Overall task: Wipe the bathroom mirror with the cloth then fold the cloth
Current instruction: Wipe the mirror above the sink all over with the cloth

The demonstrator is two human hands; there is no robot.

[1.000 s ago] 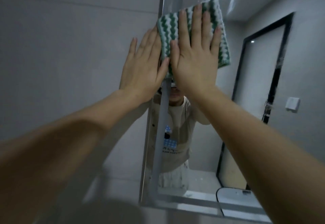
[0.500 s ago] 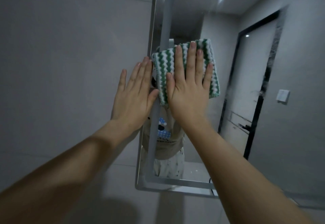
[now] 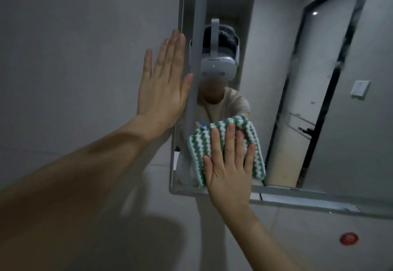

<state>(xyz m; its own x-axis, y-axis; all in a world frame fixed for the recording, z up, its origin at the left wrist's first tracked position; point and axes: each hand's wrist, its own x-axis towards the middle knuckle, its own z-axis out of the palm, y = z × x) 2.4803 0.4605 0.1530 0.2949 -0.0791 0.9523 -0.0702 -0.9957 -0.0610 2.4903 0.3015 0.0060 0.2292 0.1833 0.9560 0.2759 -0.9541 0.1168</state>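
A green-and-white zigzag cloth (image 3: pixel 200 149) lies flat against the lower left part of the wall mirror (image 3: pixel 276 79), just above its bottom frame. My right hand (image 3: pixel 228 168) presses on the cloth with straight, spread fingers. My left hand (image 3: pixel 164 83) rests flat on the grey wall beside the mirror's left edge, fingers straight, its thumb at the metal frame (image 3: pixel 180 100). Part of the cloth is hidden under my right hand.
The mirror reflects a person in a beige shirt (image 3: pixel 225 105), a dark-framed door (image 3: pixel 308 105) and a wall switch (image 3: pixel 359 89). Below the mirror runs grey tiled wall with a small red round object (image 3: pixel 349 238) at the lower right.
My right hand has slid the cloth down the mirror from near the top to the bottom edge. My left hand stayed flat beside the left frame.
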